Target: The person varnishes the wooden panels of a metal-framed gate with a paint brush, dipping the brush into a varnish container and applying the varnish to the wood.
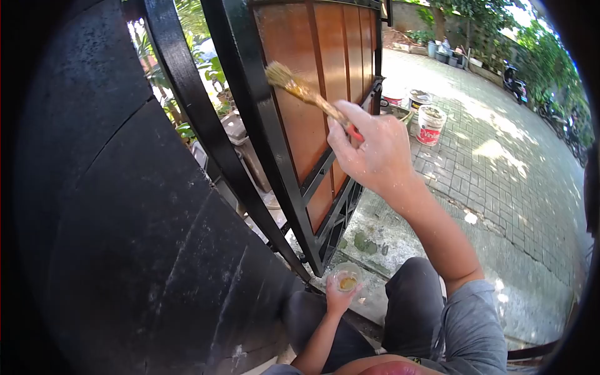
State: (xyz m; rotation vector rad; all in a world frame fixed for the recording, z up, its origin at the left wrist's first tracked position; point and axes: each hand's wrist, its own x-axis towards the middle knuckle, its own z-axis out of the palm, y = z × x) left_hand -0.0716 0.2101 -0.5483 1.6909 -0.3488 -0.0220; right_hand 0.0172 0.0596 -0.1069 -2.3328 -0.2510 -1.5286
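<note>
My right hand (375,147) is closed around the handle of a paintbrush (303,92), raised in front of a gate. The brush's bristles point up and left, overlapping the edge where the black metal frame (265,128) meets the glossy brown wood panel (287,44). Low down between my knees, my left hand (340,299) grips a clear plastic cup (347,275) with a little yellowish-brown liquid at its bottom.
A black wall (125,206) rises close on my left. Beyond the gate, a white paint bucket (431,124) and other tubs stand on the paved driveway (475,181). Motorbikes (515,84) and potted plants line the far side.
</note>
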